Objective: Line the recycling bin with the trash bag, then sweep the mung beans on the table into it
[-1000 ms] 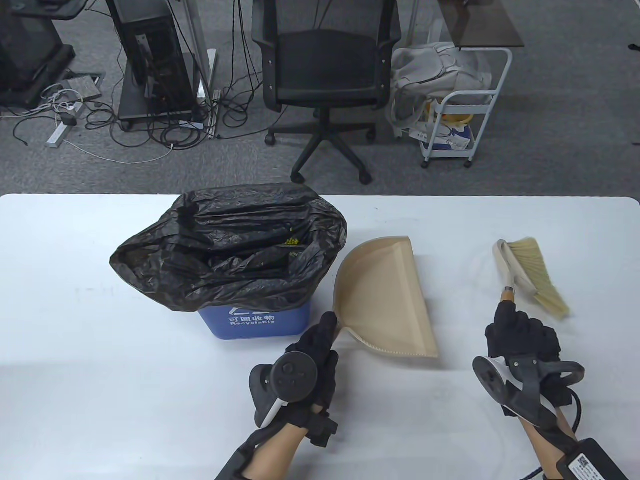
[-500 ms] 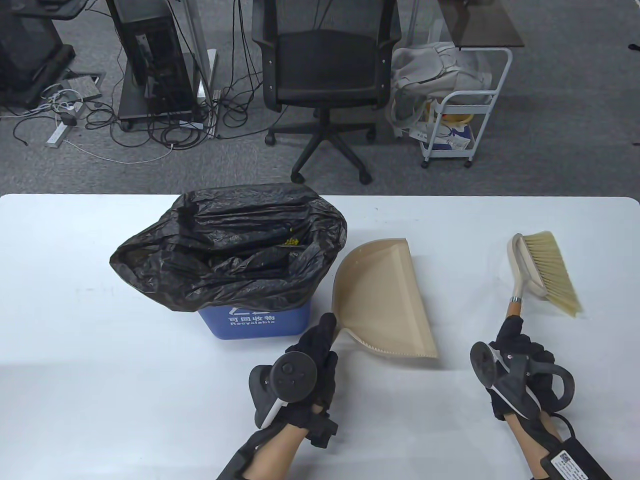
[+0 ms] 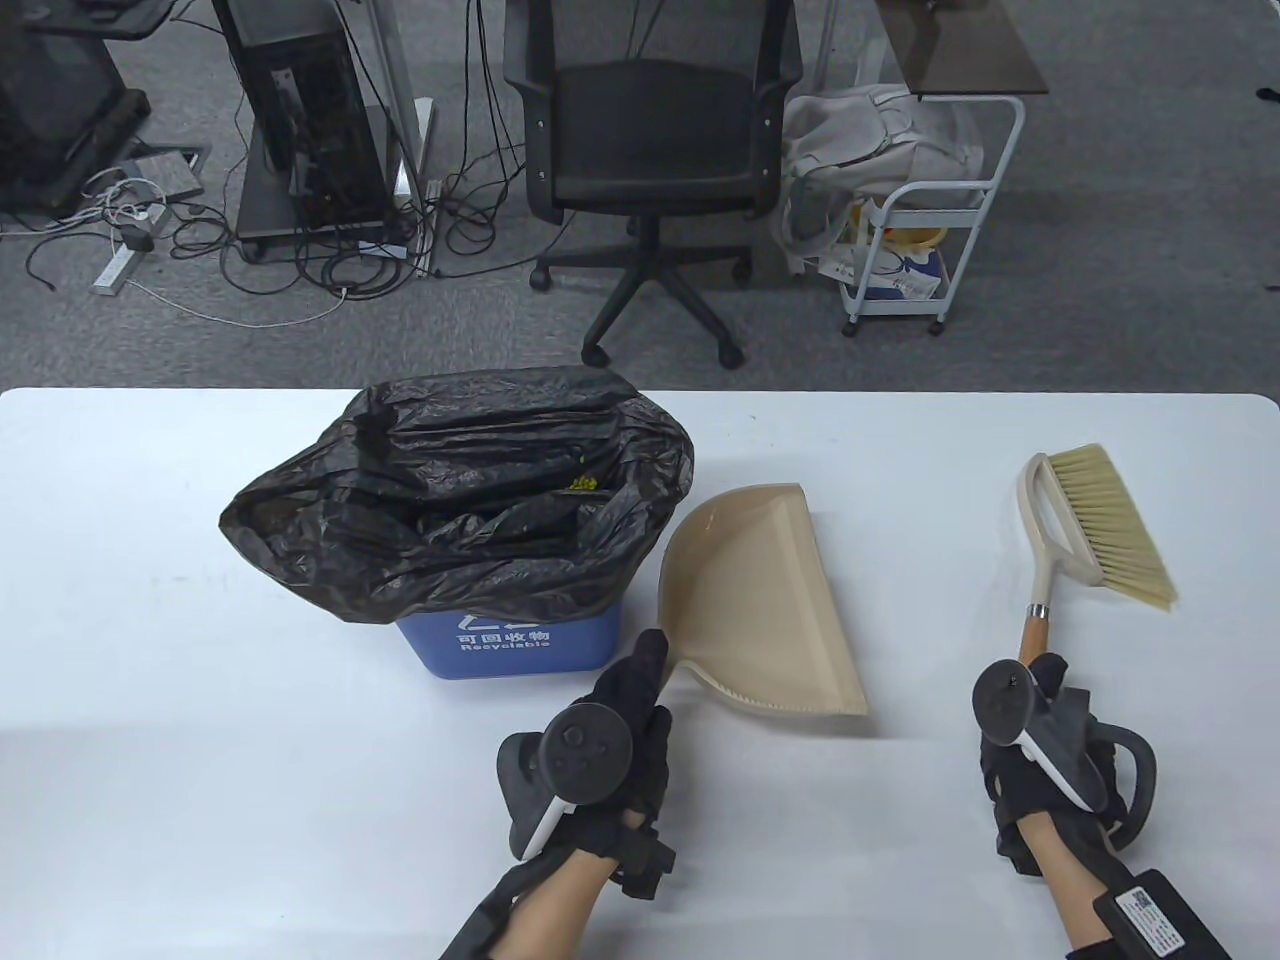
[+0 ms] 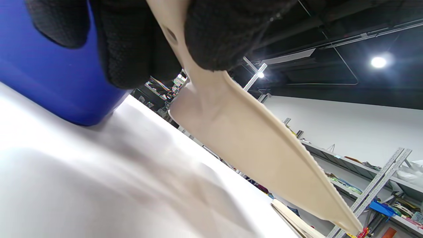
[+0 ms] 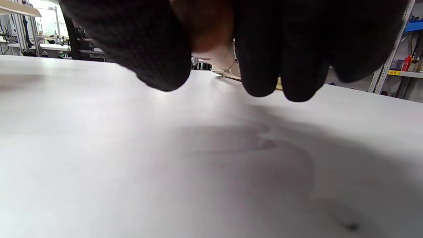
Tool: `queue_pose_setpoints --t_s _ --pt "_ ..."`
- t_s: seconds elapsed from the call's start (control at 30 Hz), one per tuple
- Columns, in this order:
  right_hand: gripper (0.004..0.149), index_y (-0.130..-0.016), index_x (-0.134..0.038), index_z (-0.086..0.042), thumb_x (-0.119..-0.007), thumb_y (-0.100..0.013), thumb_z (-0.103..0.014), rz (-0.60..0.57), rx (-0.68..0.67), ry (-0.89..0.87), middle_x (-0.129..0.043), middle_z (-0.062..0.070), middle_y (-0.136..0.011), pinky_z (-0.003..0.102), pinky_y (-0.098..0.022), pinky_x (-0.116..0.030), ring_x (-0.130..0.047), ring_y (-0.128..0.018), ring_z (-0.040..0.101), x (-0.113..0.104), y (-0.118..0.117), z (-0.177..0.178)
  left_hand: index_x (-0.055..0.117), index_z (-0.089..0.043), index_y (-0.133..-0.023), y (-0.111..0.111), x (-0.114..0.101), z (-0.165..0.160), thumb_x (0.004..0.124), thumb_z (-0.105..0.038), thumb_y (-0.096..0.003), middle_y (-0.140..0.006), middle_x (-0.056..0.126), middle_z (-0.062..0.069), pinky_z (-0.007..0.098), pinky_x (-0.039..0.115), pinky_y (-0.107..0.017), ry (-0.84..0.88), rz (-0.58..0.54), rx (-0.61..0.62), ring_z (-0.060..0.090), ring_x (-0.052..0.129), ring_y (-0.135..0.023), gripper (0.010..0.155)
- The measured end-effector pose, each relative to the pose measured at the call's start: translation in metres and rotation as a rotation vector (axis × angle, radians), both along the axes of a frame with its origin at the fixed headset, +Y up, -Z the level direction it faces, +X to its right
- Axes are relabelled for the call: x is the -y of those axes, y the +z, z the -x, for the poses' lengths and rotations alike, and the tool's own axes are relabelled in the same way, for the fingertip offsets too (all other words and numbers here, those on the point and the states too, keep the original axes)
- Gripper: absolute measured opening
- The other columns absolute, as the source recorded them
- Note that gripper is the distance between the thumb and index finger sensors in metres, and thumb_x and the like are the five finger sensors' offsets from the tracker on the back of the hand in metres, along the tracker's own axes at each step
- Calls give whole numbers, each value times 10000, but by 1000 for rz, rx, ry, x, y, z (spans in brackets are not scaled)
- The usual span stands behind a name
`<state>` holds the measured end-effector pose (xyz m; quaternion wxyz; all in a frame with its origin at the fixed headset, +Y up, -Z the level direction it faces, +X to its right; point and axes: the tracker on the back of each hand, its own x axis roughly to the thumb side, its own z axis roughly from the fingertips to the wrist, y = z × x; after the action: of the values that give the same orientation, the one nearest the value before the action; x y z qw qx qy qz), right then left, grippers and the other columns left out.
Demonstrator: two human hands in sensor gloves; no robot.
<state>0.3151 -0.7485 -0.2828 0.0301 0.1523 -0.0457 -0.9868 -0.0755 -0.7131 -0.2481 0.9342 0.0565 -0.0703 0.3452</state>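
Two gloved hands, both gripping tools. Left hand point(image 3: 620, 725) has its knit fingers point(image 4: 228, 36) curled tight round the handle of the beige dustpan point(image 3: 755, 600); the left wrist view shows that grip from underneath, with a small hole in the handle, which the table view hides. From below, the dustpan's smooth plastic shell tapers to a thin lip lifted off the desk point(image 3: 150, 700), near the front edge. From above it is a half-round scoop with a toothed comb along its near rim.

Right hand point(image 3: 1045, 745) is wrapped round the wooden grip of the brush point(image 3: 1085, 530); the right wrist view shows only dark fingertips point(image 5: 158, 59) and a sliver of orange wood, bristles out of sight. The table view shows the rest: metal collar, cream looped head, pale straw-coloured bristles fanned toward the desk's right edge.

Recycling bin point(image 3: 510, 640), blue and glossy, stands left of centre, lined with a crinkled black trash bag point(image 3: 450, 500) draped over its rim. A few greenish mung beans point(image 3: 583, 484) show inside.
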Motion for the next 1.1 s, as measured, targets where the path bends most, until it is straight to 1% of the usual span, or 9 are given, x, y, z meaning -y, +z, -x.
queue_pose_setpoints --t_s 0.23,0.33,0.5,0.57,0.73,0.9,1.0,1.07,1.1 --pt "844 -1044 -451 195 -821 -489 -321 37 6 0 -794 366 -905 684 -538 -741 -850 -820 589 7 -3 1 617 -136 -1109 0 0 1 854 -136 -479 -1004 823 311 775 645 -618 -1 9 -7 587 898 -818 672" --pt "854 -1043 -438 202 -817 -490 -326 70 15 -18 -782 367 -912 683 -539 -739 -839 -829 590 12 -3 -1 618 -135 -1108 0 0 1 854 -136 -479 -1004 822 311 775 645 -618 -1 11 -9 588 898 -817 672" --pt "854 -1047 -426 199 -813 -493 -323 74 21 -2 -740 367 -940 688 -549 -725 -795 -859 599 17 -4 -3 617 -137 -1110 0 0 1 854 -136 -480 -1004 824 309 775 645 -619 -5 21 -7 587 898 -818 673" --pt "858 -1049 -413 198 -806 -496 -327 93 22 -8 -717 366 -952 689 -555 -718 -774 -871 600 20 -5 -3 619 -135 -1108 0 0 1 855 -135 -479 -1003 824 313 777 644 -616 -3 23 -7 590 898 -816 673" --pt "854 -1052 -400 200 -785 -501 -327 99 22 -1 -690 374 -964 695 -562 -702 -747 -881 612 21 -4 -2 619 -135 -1108 0 1 1 854 -136 -480 -1004 824 310 775 646 -617 -1 27 -7 589 898 -817 671" --pt "842 -1069 -364 180 -729 -519 -343 145 22 -33 -607 391 -999 705 -572 -680 -673 -906 639 24 -3 -5 615 -131 -1111 0 1 1 855 -135 -480 -1002 823 316 776 645 -616 4 39 -6 590 899 -815 675" --pt "842 -1072 -348 176 -719 -521 -341 146 21 -43 -578 406 -1010 712 -577 -665 -640 -914 652 24 -3 -5 620 -133 -1108 0 1 2 854 -136 -479 -1002 824 313 776 647 -615 9 42 -7 589 900 -815 671" --pt "857 -1089 -317 150 -711 -524 -360 153 17 -41 -511 416 -1040 725 -588 -631 -581 -921 682 23 -3 -5 620 -131 -1108 0 2 2 855 -135 -479 -1001 825 315 776 647 -615 14 46 -6 590 900 -813 672" --pt "879 -1101 -311 130 -718 -521 -392 151 11 -32 -465 430 -1054 734 -596 -610 -548 -924 699 21 -3 -5 619 -133 -1108 0 2 2 855 -135 -479 -1003 824 313 776 647 -616 15 47 -7 588 899 -816 672"
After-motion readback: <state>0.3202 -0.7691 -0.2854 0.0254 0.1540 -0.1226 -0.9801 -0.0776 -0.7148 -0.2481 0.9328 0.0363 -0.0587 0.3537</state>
